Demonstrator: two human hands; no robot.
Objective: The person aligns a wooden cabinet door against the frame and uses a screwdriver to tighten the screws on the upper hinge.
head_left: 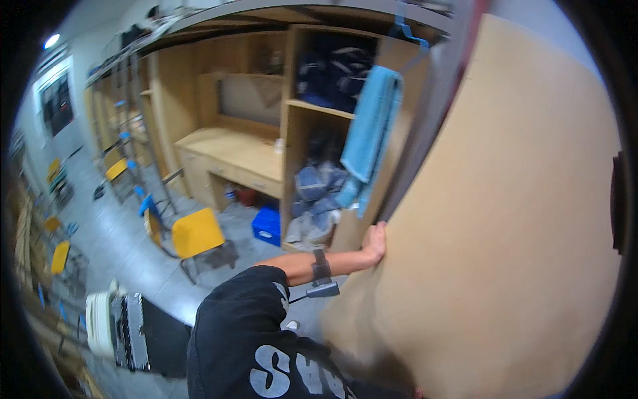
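A tall pale wooden door (505,219) fills the right side, its near edge running down past my hand. My left hand (375,243) is closed on that edge at about mid height, with some of its fingers hidden. A dark band (320,266) is strapped round my left wrist, and a small grey device (323,289) on a cable hangs below the forearm. Only a sliver of my right hand (417,393) shows at the lower edge, low against the door; its fingers are hidden.
Beside the door stands an open wooden wardrobe (290,133) stuffed with clothes. A blue towel (373,126) hangs from a hanger. Left of it are a desk (232,149), a blue box (267,225), a yellow chair (197,233) and a white suitcase (101,326) on the tiled floor.
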